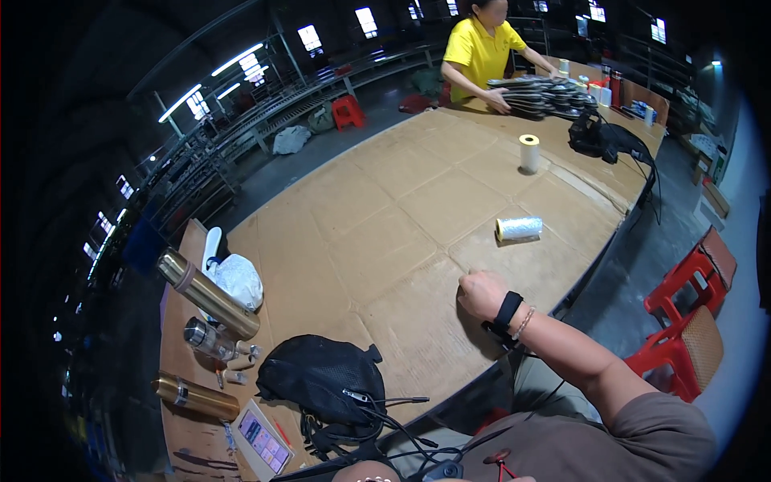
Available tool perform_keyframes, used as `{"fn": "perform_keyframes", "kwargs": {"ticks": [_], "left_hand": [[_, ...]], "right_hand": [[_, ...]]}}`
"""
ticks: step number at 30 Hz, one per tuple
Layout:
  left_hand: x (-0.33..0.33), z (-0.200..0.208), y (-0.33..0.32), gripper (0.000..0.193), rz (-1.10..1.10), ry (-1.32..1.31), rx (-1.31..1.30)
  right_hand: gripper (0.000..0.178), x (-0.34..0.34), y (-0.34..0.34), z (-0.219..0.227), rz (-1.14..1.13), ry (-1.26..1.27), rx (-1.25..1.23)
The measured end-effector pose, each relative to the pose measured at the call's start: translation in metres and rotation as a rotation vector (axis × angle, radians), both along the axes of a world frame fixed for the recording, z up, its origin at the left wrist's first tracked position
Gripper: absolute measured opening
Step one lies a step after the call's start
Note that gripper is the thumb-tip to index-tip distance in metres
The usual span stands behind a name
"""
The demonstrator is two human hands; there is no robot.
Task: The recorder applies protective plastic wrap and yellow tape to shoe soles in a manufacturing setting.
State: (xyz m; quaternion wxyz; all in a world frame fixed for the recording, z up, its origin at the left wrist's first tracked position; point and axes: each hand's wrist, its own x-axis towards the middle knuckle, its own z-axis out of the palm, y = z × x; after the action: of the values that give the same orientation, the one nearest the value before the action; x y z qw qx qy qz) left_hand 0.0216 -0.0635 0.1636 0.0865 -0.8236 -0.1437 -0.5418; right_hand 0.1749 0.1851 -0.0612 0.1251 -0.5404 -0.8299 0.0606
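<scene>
My right hand rests on the cardboard-covered table near its right edge, fingers curled into a loose fist with nothing visible in it. A black band and a bead bracelet sit on its wrist. The nearest thing is a roll of clear film lying on its side a little beyond the hand. My left hand is out of view.
A white roll stands upright farther back. A black bag with cables, metal flasks, a white plastic bag and a phone lie at the near left. A person in yellow handles a stack of dark flat pieces. Red stools stand at the right.
</scene>
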Motion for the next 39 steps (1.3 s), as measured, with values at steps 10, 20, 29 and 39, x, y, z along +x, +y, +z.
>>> {"fn": "perform_keyframes", "kwargs": {"ticks": [10,20,29,39], "left_hand": [[-0.050,-0.006,-0.049,0.018,-0.156,0.227,-0.272],[-0.006,-0.030,-0.031,0.022,-0.274,-0.177,-0.084],[0.031,-0.048,0.009,0.025,-0.435,-0.231,-0.128],[-0.008,-0.080,0.092,0.014,0.174,-0.578,-0.444]], "right_hand": [[0.015,-0.002,-0.004,-0.016,-0.018,0.118,0.176],[0.010,-0.013,0.001,-0.016,0.017,0.008,0.131],[0.007,-0.009,-0.002,-0.013,0.020,0.082,0.231],[0.007,-0.024,0.007,-0.032,0.007,0.028,0.320]]}}
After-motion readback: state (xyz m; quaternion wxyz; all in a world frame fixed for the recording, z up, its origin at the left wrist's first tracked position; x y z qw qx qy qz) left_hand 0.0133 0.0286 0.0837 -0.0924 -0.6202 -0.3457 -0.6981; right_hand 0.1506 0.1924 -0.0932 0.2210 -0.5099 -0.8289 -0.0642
